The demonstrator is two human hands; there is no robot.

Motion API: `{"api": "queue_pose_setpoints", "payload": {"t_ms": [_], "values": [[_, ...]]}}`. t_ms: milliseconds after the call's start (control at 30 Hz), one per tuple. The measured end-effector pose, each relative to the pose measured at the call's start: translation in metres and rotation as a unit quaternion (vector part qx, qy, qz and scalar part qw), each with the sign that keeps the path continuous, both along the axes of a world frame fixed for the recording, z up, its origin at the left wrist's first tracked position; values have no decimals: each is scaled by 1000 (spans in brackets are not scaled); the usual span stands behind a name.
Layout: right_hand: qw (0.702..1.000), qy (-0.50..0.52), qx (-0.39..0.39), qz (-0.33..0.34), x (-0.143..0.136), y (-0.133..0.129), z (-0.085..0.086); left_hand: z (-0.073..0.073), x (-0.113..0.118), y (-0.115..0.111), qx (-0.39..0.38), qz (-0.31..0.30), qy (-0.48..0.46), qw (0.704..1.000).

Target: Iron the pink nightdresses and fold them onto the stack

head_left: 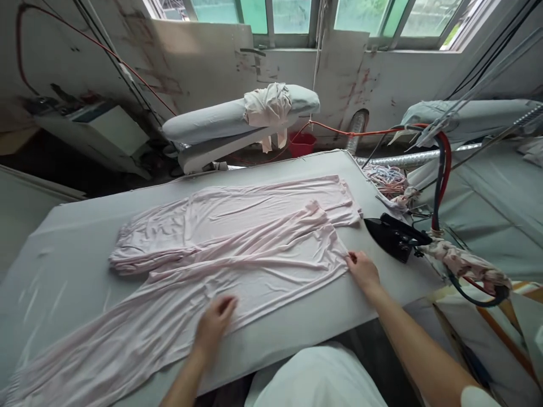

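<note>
Fabric first: keep your left hand (214,323) flat on the pink garment's (237,249) near edge, fingers together, pressing rather than gripping, while your right hand (362,270) pinches its right hem, fingers closed on cloth. Pull evenly. The garment lies spread across the worktop (76,265); right of it rests the black iron (394,236).

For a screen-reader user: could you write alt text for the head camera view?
A person's left hand presses flat on a pale pink garment spread over a grey ironing table, while the right hand holds its edge. A black iron rests on the table just right of the garment.
</note>
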State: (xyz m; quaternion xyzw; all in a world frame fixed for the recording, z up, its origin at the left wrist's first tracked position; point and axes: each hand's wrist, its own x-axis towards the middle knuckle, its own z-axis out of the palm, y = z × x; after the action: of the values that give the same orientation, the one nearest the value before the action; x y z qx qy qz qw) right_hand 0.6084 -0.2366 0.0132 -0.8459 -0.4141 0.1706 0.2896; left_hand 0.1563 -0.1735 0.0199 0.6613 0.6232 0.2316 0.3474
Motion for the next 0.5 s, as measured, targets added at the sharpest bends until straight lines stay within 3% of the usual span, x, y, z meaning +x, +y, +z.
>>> {"api": "queue_pose_setpoints", "payload": {"t_ms": [67,133,200,267,300,367,433,500], "values": [[1000,11,-1,9,2,0,4,0,64,-2,-27,-96,-32,994],[999,28,10,33,4,9,20,11,135,4,-12,-152,-26,988],[988,84,61,116,4,31,47,31,196,17,22,-183,-16,983],[952,170,128,220,2,66,76,56,236,35,37,-194,-34,980],[940,196,147,239,-1,86,88,68,245,46,33,-184,-63,980],[955,181,135,190,-5,126,100,95,238,74,13,-109,-174,979],[983,119,91,106,-9,160,96,124,199,106,-17,32,-321,946],[992,86,45,85,-13,183,82,161,136,140,-39,190,-434,880]]}}
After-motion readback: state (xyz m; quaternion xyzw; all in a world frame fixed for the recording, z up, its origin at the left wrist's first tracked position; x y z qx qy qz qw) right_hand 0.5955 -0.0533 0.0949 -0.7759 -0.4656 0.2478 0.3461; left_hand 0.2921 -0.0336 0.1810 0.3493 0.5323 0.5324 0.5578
